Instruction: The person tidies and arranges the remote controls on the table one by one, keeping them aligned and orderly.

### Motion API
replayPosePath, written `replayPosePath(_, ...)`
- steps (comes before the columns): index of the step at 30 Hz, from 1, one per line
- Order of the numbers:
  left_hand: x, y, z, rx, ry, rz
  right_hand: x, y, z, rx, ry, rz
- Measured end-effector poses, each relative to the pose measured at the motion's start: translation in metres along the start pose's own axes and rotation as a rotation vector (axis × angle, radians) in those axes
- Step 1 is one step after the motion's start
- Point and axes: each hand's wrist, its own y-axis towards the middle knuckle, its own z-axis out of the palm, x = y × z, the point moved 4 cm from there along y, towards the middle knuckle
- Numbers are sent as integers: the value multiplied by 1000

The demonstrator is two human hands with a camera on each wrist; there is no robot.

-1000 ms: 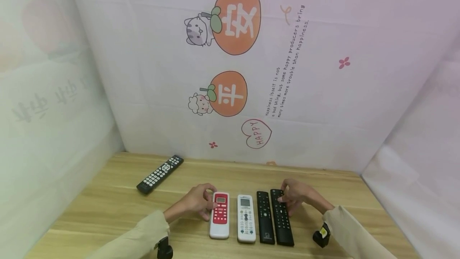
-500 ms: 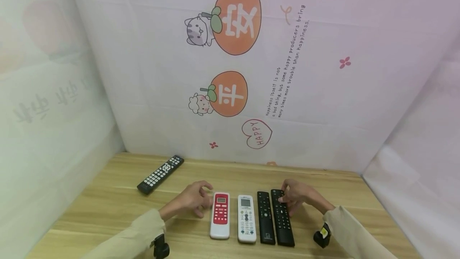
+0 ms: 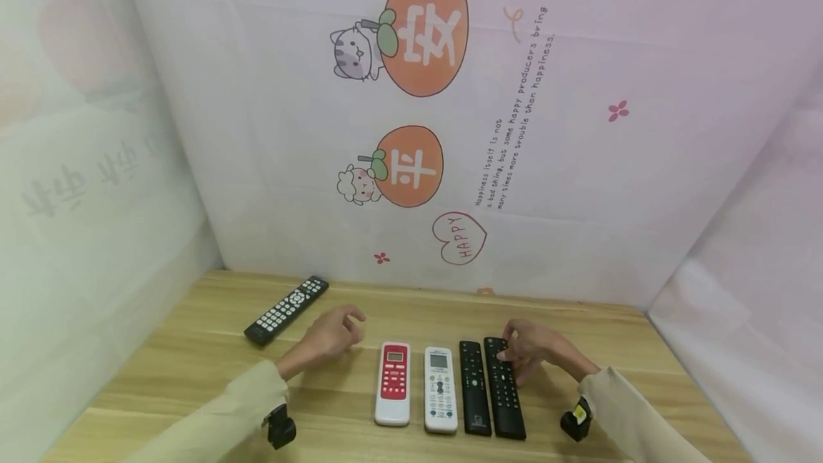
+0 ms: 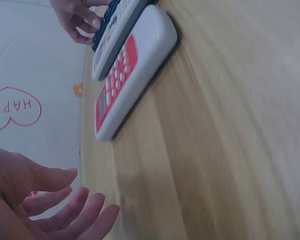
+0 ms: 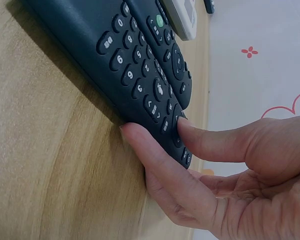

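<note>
My left hand [image 3: 331, 334] hovers over the table, left of the red-and-white remote control [image 3: 393, 384], holding nothing; its fingers are loosely bent in the left wrist view. My right hand [image 3: 530, 345] grips the upper part of the rightmost black remote control [image 3: 506, 395]. In the right wrist view the thumb [image 5: 215, 144] lies on its buttons and the fingers are along its side edge. Another black remote control [image 3: 475, 391] lies close beside that one. Between it and the red-and-white one is a white remote control [image 3: 440, 391] with a small screen.
Farther back at the left, a black remote control with white buttons [image 3: 286, 311] lies slanted on the wooden table [image 3: 347, 420]. A white printed cloth [image 3: 308, 148] stands behind the table and along both sides.
My left hand has let go of the red-and-white remote control and moved away from it, to the left and back. The right hand and the remotes stay in place.
</note>
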Motion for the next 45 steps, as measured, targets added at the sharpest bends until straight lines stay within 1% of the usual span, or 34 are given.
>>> replayPosePath(3, 5, 4, -15, -59, 88, 45, 0, -1, 0, 3, 2, -2)
replayPosePath(6, 8, 10, -31, -112, 167, 52, -1, -1, 0, 3, 3, 4)
replayPosePath(7, 4, 10, -38, -123, 184, 24, -1, -1, -1, 2, 4, 7)
replayPosePath(10, 6, 13, -53, -146, 242, 38, -3, 0, -2, 1, 5, 12)
replayPosePath(14, 13, 14, -68, -167, 270, 36, -3, -1, -3, 2, 8, 7)
replayPosePath(17, 23, 14, -77, -191, 283, 24, -3, -1, -3, 5, 12, 12)
replayPosePath(21, 34, 15, -89, -243, 335, 46, -4, -1, -2, 4, 15, 25)
replayPosePath(24, 41, 14, -98, -262, 372, 37, -4, 0, -2, 4, 8, 26)
replayPosePath(26, 45, 13, -102, -250, 386, 7, -4, 1, -2, 6, 5, 26)
replayPosePath(29, 51, 13, -106, -213, 404, -53, -2, 1, -2, 8, 1, 22)
replayPosePath(33, 57, 14, -107, -159, 413, -116, -1, 1, -3, 7, -3, 12)
replayPosePath(36, 59, 15, -106, -140, 412, -139, -1, 0, -3, 4, -4, 6)
replayPosePath(40, 63, 14, -104, -129, 398, -156, -1, 0, -3, -9, -1, 8)
replayPosePath(45, 68, 12, -103, -113, 398, -155, -2, -1, -1, -8, 10, 10)
